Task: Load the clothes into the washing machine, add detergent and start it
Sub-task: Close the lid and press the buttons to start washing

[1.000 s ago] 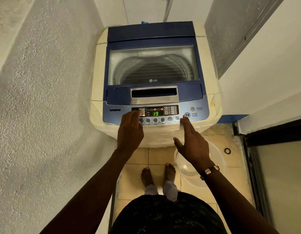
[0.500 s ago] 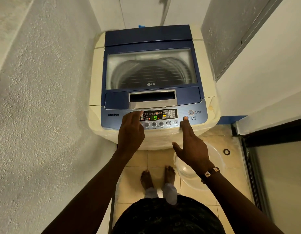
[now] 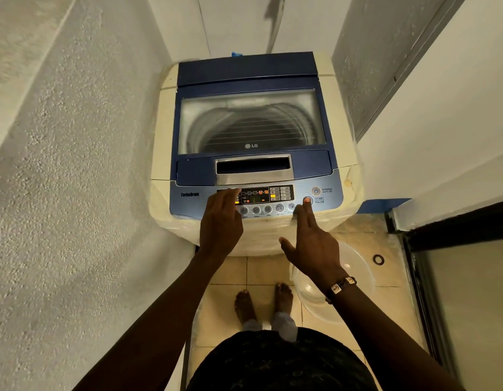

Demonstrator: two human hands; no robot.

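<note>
Blue-topped washing machine (image 3: 253,80) stands with its lid shut. Your right hand (image 3: 312,244), fingers spread and gripping nothing, now has a fingertip on the start button (image 3: 307,200); 1 second ago it hovered short. Your left hand (image 3: 220,221) rests flat on the control panel (image 3: 281,193), empty. Green digits have dimmed, so the cycle is probably starting.

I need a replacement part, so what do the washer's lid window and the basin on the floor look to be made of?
The lid window looks like clear glass or hard plastic with a glossy finish: the ribbed drum shows through it, under hazy reflections. Which of the two, I cannot tell. The basin looks like thin clear plastic: the floor tiles show through it, and its rim catches light.
</note>
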